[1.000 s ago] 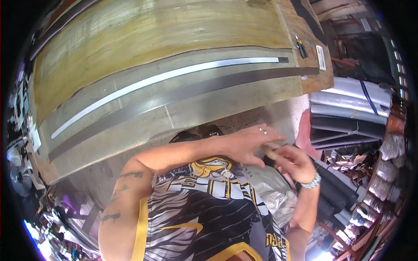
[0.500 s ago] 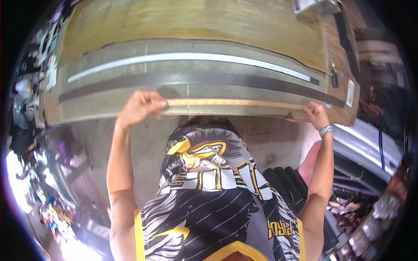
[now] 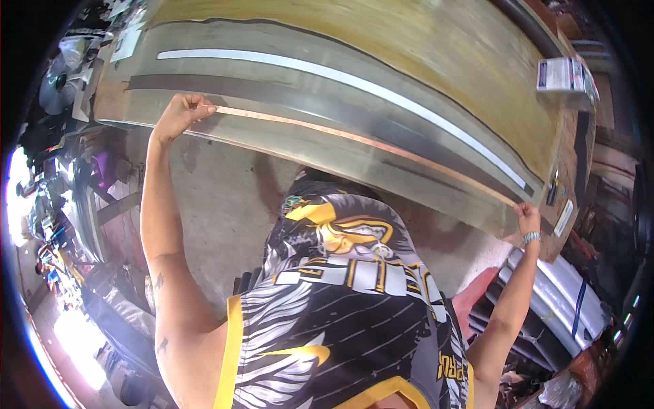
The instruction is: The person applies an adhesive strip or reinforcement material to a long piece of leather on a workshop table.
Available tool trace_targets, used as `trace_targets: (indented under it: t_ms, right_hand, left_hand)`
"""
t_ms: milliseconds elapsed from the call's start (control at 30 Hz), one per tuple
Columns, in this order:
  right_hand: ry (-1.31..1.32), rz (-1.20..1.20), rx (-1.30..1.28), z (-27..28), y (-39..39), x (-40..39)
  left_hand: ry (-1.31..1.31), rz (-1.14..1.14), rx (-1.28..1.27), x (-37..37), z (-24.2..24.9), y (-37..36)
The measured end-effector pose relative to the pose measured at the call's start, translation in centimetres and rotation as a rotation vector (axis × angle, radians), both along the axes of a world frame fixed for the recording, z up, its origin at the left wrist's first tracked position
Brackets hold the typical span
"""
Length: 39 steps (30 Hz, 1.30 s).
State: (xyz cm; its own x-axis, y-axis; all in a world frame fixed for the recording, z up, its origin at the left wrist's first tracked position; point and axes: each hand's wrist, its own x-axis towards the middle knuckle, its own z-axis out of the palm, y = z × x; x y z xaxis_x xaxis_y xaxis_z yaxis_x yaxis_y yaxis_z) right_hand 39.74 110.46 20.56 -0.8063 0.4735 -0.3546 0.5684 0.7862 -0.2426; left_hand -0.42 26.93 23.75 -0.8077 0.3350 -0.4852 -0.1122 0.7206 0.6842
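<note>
A narrow tape measure (image 3: 368,141), tan to orange, stretches between my hands above the near side of the worktable. My left hand (image 3: 182,116) pinches its left end near the table's front edge. At the other end, my right hand (image 3: 527,219), with a watch on the wrist, has its fingers closed on the tape. Just beyond the tape lies a long dark strip (image 3: 306,107), and farther back a long white strip (image 3: 347,80) runs roughly alongside it.
Yellowish sheet material (image 3: 381,41) covers the back of the worktable (image 3: 286,146). A box (image 3: 565,75) stands at the right, with a small dark tool (image 3: 553,191) and a white piece (image 3: 564,218) nearer. Silvery rolls (image 3: 558,290) lie below right; clutter fills the left.
My hands have moved farther apart, the left one outward to the left, and more tape shows between them. The view has turned, so the table now slants down to the right.
</note>
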Motion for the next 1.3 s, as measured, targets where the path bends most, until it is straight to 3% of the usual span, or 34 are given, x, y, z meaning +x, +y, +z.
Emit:
trace_targets:
  t_ms: [100,200,400,467,600,700,733,867,1100,1133,1300]
  right_hand:
    - [-0.065,0.054,0.081,1.3,-2.7,-1.8]
    - [0.003,-0.013,-0.024,0.6,-4.3,-3.5]
    - [-0.029,0.036,0.024,1.0,-10.0,-9.4]
    - [-0.048,0.011,-0.018,1.8,-12.1,-10.8]
    - [-0.11,-0.063,-0.052,3.0,-15.0,-12.8]
    - [-0.172,-0.161,-0.079,3.5,-14.1,-11.8]
    - [-0.072,-0.106,-0.079,1.9,-11.6,-9.8]
    - [-0.154,-0.203,-0.124,4.7,-15.8,-12.8]
    - [-0.12,-0.306,-0.174,5.9,-15.8,-11.9]
    - [-0.154,-0.238,-0.156,6.3,-15.5,-11.7]
    - [-0.097,-0.385,-0.189,6.0,-14.6,-9.8]
  left_hand:
    - [0.049,-0.068,-0.066,-4.1,-1.4,-4.7]
    - [0.084,0.029,0.034,-7.4,-3.3,-9.7]
    - [0.122,0.291,0.063,-13.5,-5.2,-16.8]
    - [0.164,0.439,0.024,-14.5,-5.1,-17.3]
    - [0.215,0.596,0.24,-16.9,-7.5,-18.2]
    - [0.336,0.699,0.032,-16.6,-6.9,-16.2]
    - [0.306,0.725,-0.006,-16.7,-6.8,-15.8]
    - [0.306,0.818,-0.116,-17.8,-7.7,-15.7]
    - [0.231,0.818,-0.185,-19.4,-6.2,-15.7]
    - [0.213,0.805,-0.192,-19.5,-6.3,-15.9]
    - [0.198,0.756,-0.168,-20.1,-6.2,-16.5]
